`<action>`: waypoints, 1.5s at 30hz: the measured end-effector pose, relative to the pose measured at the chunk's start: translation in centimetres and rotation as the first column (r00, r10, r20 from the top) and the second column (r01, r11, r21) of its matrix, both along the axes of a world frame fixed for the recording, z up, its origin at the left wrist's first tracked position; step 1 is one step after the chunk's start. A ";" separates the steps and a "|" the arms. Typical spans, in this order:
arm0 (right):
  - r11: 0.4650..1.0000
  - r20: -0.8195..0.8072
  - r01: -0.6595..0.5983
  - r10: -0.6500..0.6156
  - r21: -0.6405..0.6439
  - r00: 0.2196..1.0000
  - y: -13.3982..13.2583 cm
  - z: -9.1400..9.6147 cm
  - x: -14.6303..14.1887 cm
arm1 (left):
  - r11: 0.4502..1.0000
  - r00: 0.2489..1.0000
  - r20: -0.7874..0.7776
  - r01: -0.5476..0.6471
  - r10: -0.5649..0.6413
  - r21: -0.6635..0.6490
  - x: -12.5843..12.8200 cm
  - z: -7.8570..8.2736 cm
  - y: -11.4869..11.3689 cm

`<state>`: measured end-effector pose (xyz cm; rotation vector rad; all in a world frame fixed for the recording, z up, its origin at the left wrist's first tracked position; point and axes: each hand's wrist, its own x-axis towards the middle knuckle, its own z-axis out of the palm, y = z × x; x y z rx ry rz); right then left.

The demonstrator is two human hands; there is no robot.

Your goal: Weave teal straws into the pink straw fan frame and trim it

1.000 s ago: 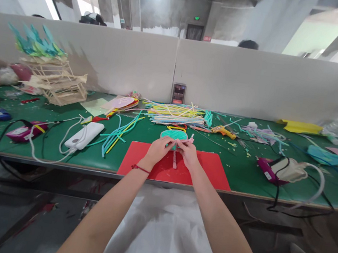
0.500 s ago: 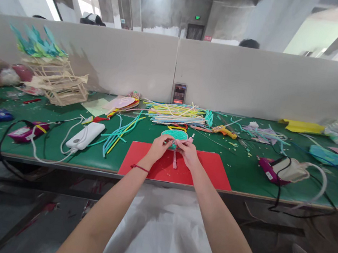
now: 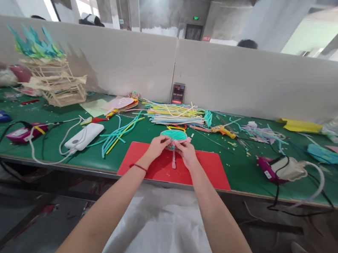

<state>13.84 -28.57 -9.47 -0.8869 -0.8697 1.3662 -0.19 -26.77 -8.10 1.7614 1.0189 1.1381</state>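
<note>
A rounded turquoise craft piece (image 3: 174, 134), seemingly made of fuzzy pipe-cleaner stems, is held over the far edge of a red sheet (image 3: 210, 170). My left hand (image 3: 157, 147) pinches its near left side, fingers closed. On the near right side, the fingers of my right hand (image 3: 187, 152) are closed on the same piece, beside a pink bit at its rim. A pink fuzzy strip (image 3: 174, 160) hangs down between my hands toward the red sheet. The fingertips partly hide the near edge of the piece.
A pile of coloured pipe cleaners (image 3: 174, 114) lies behind my hands, with a yellow hot glue gun (image 3: 224, 130) to its right. Loose stems (image 3: 117, 137) and a white power bank (image 3: 85, 136) with cables are on the left. A purple device (image 3: 270, 170) sits at right.
The turquoise piece is tilted slightly, so more of its top shows beyond my fingers. My left hand has shifted a little on it. The view has moved slightly.
</note>
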 end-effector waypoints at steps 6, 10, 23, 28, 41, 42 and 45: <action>0.995 -0.048 -0.096 0.095 -0.012 0.994 -0.4 0.5 0.2 | 0.993 0.994 0.029 0.109 -0.108 -0.052 0.0 -0.5 0.1; 0.992 -0.071 -0.120 0.117 -0.036 0.991 -0.3 0.4 0.4 | 0.990 0.991 0.037 0.129 -0.127 -0.051 0.0 -0.6 0.1; 0.996 -0.122 -0.063 0.054 -0.068 0.991 -0.1 0.3 0.3 | 0.997 0.998 -0.008 0.066 -0.066 0.029 0.0 -0.2 0.0; 0.997 -0.135 -0.045 0.037 -0.056 0.990 -0.4 0.6 0.1 | 0.998 0.998 -0.019 0.067 -0.067 0.021 0.0 -0.3 0.1; 0.999 -0.111 -0.045 0.044 0.001 0.993 -0.5 0.9 -0.1 | 0.992 0.993 -0.001 0.119 -0.119 -0.043 0.0 0.0 -0.1; 0.999 -0.108 -0.049 0.049 -0.001 0.993 -0.5 0.9 0.0 | 0.990 0.991 0.003 0.131 -0.131 -0.053 0.0 0.1 -0.1; 0.998 -0.099 -0.067 0.065 -0.010 0.993 -0.5 0.8 0.2 | 0.982 0.986 0.013 0.169 -0.168 -0.088 -0.2 0.3 -0.3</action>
